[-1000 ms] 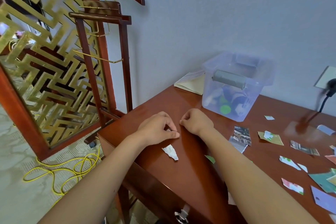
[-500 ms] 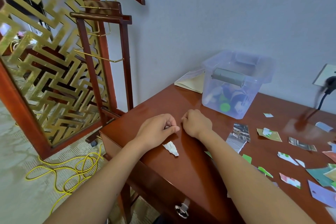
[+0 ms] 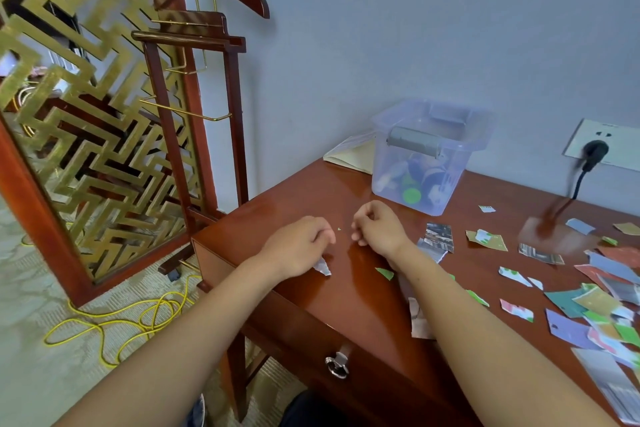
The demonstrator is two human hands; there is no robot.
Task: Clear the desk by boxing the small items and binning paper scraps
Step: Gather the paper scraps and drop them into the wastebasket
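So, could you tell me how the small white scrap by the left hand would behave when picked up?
The white scrap looks thin and crumpled, so it is probably floppy and very light. On the glossy desk it would likely slide when pushed.

I have both bare forearms (image 3: pixel 194 319) stretched forward and converging. The left hand (image 3: pixel 298 246) and right hand (image 3: pixel 379 230) sit knuckles-up, just apart, with fingers curled under (whether either pinches anything, I can't tell).
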